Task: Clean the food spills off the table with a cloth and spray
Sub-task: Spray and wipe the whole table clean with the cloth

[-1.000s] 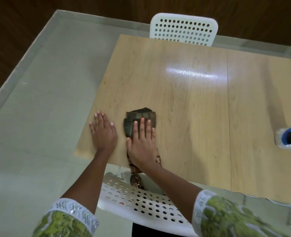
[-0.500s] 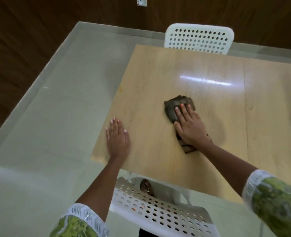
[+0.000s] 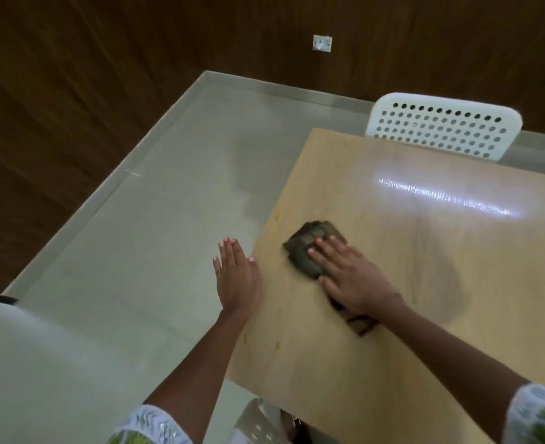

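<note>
A dark folded cloth (image 3: pixel 306 251) lies on the light wooden table (image 3: pixel 425 283) near its left edge. My right hand (image 3: pixel 351 277) presses flat on the cloth with straight fingers, and a tail of cloth (image 3: pixel 359 325) sticks out behind my wrist. My left hand (image 3: pixel 236 277) is flat with straight fingers just off the table's left edge, over the floor. A few small yellow spill marks (image 3: pixel 277 216) show along the left edge, with more near the front (image 3: pixel 277 346). The spray bottle is out of view.
A white perforated chair (image 3: pixel 441 126) stands at the table's far side. Another white chair's top (image 3: pixel 258 424) shows below the table's near edge. Pale floor (image 3: pixel 120 267) lies to the left, bounded by dark wood walls (image 3: pixel 72 91).
My right hand has slid the cloth away from the near edge and now toward the left edge. My left hand has come off the tabletop to just beyond its left edge. The view shifted left.
</note>
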